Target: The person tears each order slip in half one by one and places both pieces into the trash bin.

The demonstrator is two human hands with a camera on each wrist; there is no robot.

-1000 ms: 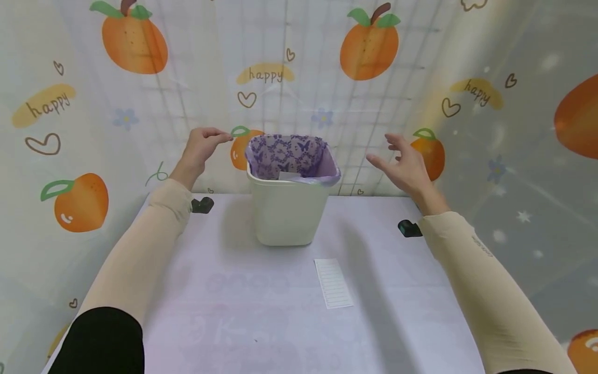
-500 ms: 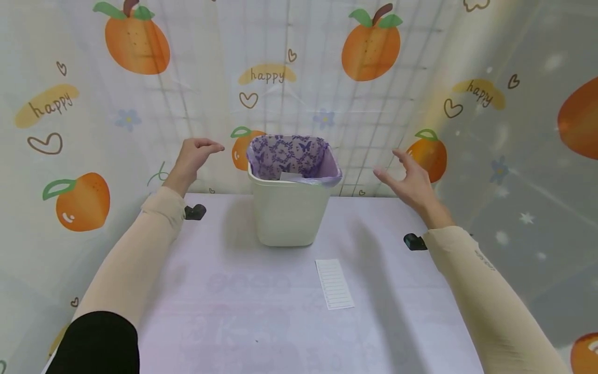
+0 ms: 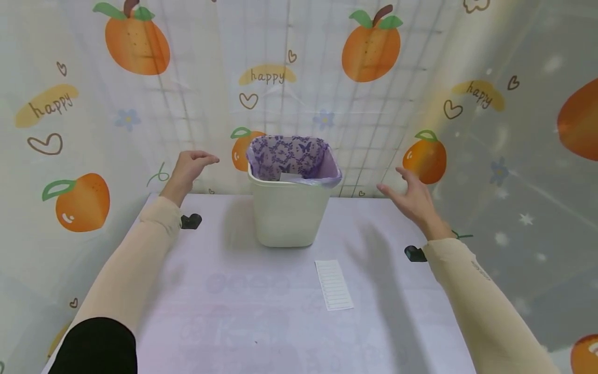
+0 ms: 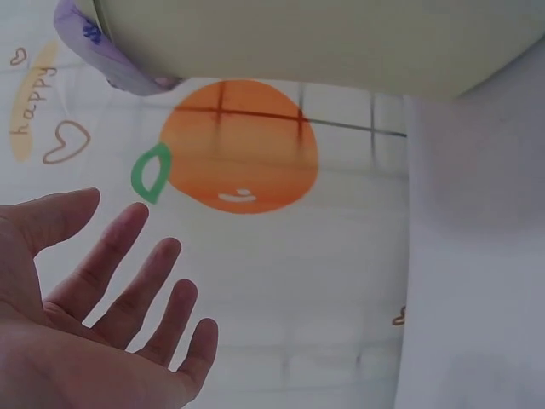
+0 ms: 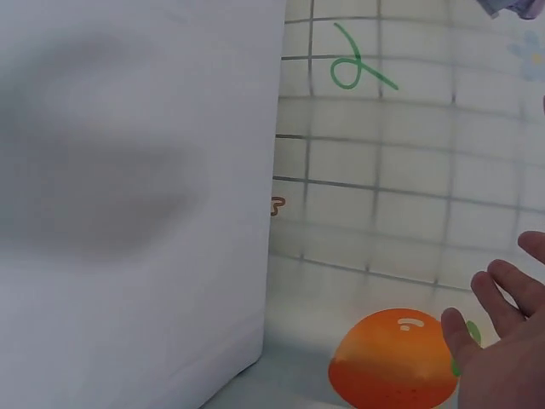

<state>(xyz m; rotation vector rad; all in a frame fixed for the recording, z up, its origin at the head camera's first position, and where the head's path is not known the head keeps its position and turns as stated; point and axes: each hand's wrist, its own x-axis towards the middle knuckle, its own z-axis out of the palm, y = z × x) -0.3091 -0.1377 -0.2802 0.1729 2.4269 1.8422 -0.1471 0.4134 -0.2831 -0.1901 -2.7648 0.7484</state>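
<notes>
Near the table's far edge stands a pale green trash bin (image 3: 290,215), upright, lined with a purple patterned bag (image 3: 289,156) whose edge folds over the rim. A bit of white paper (image 3: 290,177) shows inside the bag. My left hand (image 3: 187,169) is held in the air to the left of the bin, apart from it; the left wrist view shows its fingers spread and holding nothing. To the right of the bin hovers my right hand (image 3: 416,202), thumb and fingers apart, also holding nothing. A white lined paper slip (image 3: 334,284) lies on the table in front of the bin.
The white table (image 3: 224,322) meets a curtain (image 3: 205,104) printed with oranges at the back and sides. A faint wire grid (image 3: 369,119) shows through behind it. Small dark wrist cameras (image 3: 191,221) sit at both cuffs.
Both hands have lowered and drawn a little outward from the bin, the left to the left and the right to the right. The bin and paper slip have stayed in place.
</notes>
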